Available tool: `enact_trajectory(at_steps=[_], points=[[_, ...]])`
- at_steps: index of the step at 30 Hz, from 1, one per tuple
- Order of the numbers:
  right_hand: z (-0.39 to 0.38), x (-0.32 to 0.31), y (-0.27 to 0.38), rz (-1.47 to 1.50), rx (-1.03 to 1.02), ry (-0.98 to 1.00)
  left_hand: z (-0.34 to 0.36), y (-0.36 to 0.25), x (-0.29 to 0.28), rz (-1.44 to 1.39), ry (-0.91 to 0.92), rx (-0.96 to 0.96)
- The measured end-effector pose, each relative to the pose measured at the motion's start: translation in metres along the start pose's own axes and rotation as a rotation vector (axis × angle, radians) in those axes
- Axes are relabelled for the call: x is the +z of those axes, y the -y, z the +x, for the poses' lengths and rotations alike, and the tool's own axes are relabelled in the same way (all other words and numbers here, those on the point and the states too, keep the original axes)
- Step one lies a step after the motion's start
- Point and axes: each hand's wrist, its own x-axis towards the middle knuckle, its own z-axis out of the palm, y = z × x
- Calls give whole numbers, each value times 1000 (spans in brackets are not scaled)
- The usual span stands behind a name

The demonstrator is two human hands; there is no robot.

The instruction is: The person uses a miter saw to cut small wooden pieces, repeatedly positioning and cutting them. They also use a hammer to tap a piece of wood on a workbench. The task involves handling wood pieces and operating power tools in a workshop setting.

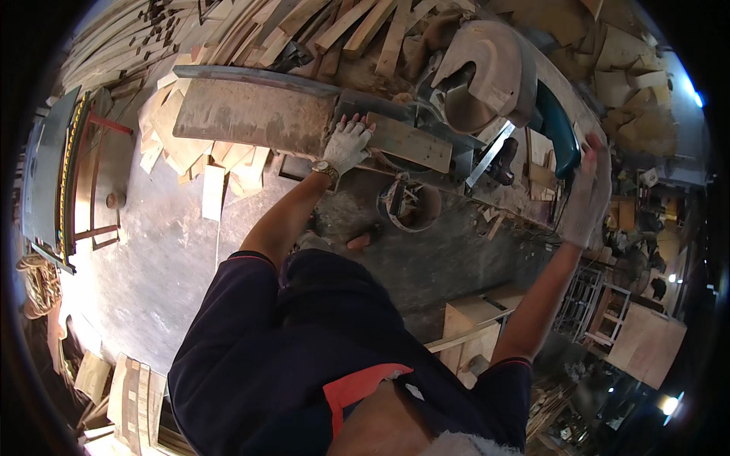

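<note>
My left hand (348, 146), in a pale fingerless glove with a wristwatch below it, is closed at the left end of a short wooden board (411, 143). Fingertips lie over its edge, with part of the grip hidden. The board rests on a saw bench, its right end near the blade (490, 154) of a miter saw (487, 72). My right hand (589, 194), gloved and smeared by motion, is stretched out with fingers pointing away from me. It is beside the saw's teal handle (559, 137); whether it touches is unclear.
A worn wooden bench top (251, 114) extends left from the saw. Below the board stands a round bucket (411, 204) with scraps inside. Timber strips (357, 30) are stacked behind the bench, and offcuts (175, 129) are piled at its left. Wooden boxes (479, 334) stand near my right side.
</note>
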Motion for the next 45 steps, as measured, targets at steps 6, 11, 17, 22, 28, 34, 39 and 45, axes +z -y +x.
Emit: enact_trajectory(at_steps=[6, 11, 17, 22, 28, 34, 39, 45], points=[[66, 25, 11, -170, -17, 396, -7, 5, 2, 22, -53, -8], [77, 30, 26, -377, 39, 522, -6, 9, -1, 4, -66, -92], [79, 30, 35, -266, 259, 600, -5, 12, -2, 3, -65, -114], [78, 31, 32, -309, 112, 542, -6, 13, -2, 15, -16, -128], [76, 29, 35, -324, 120, 536, -6, 13, -1, -12, -109, -109], [81, 33, 22, -257, 101, 543, -5, 15, 2, 6, -82, -127], [87, 34, 1, -222, 51, 531, -6, 17, 3, -17, -117, -113], [88, 33, 3, -306, -9, 513, -6, 19, 5, -10, -132, -106]])
